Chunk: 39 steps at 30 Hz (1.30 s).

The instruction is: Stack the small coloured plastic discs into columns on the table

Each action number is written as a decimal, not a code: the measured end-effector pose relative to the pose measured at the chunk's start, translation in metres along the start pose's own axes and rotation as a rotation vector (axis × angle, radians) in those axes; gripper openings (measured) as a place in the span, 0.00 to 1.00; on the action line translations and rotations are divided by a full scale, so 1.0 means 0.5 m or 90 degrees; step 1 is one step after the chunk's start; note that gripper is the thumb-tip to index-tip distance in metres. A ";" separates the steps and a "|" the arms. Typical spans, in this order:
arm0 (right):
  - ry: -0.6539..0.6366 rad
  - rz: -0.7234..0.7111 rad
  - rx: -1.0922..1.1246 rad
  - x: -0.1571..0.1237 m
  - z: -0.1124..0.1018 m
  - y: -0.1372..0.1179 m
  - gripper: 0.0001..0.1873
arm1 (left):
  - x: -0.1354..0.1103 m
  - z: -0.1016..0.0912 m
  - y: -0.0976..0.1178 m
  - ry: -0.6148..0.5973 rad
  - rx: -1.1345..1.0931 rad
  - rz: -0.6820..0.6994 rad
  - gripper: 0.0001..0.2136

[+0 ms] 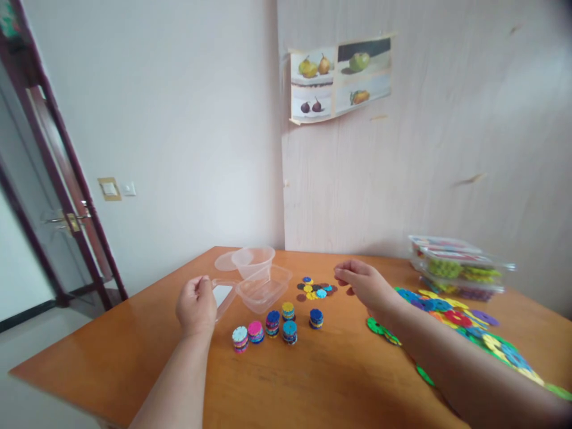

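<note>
My left hand [196, 305] is curled closed above the wooden table [313, 381], pinching the edge of a clear plastic lid [222, 295]. My right hand [364, 282] hovers with its fingertips pinched together beside a small loose pile of coloured plastic discs [315, 289]; I cannot make out what, if anything, is between them. Several short stacks of coloured discs [277, 326] stand in front of both hands. A clear rectangular container [264, 288] lies tilted between the hands, with a clear round tub [253, 261] behind it.
A wide spread of interlocked coloured discs [465, 325] covers the table's right side under my right forearm. Clear boxes of more discs [456, 266] are stacked at the far right against the wall. A door [49, 196] stands open at the left. Fruit pictures [339, 76] hang on the wall.
</note>
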State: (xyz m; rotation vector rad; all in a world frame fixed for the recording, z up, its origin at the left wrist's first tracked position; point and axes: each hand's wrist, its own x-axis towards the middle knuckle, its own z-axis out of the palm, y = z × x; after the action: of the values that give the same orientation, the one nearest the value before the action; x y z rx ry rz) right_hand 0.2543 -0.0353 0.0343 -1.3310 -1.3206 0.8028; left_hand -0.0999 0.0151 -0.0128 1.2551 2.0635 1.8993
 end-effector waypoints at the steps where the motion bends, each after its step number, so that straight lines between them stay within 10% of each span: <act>1: -0.035 -0.011 -0.079 0.017 0.000 0.007 0.10 | 0.002 0.000 -0.007 -0.013 0.022 0.009 0.16; 11: -0.333 -0.164 -0.725 0.159 0.014 0.072 0.17 | -0.003 0.013 -0.009 -0.080 0.142 0.076 0.16; 39: -0.375 -0.225 -0.770 0.162 0.028 0.097 0.17 | -0.007 0.018 -0.002 -0.072 0.180 0.095 0.15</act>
State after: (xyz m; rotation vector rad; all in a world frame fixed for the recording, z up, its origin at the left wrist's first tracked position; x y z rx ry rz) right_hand 0.2673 0.0535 0.0016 -1.6931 -2.6527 0.0490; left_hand -0.0933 0.0204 -0.0173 1.5771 2.2972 1.5834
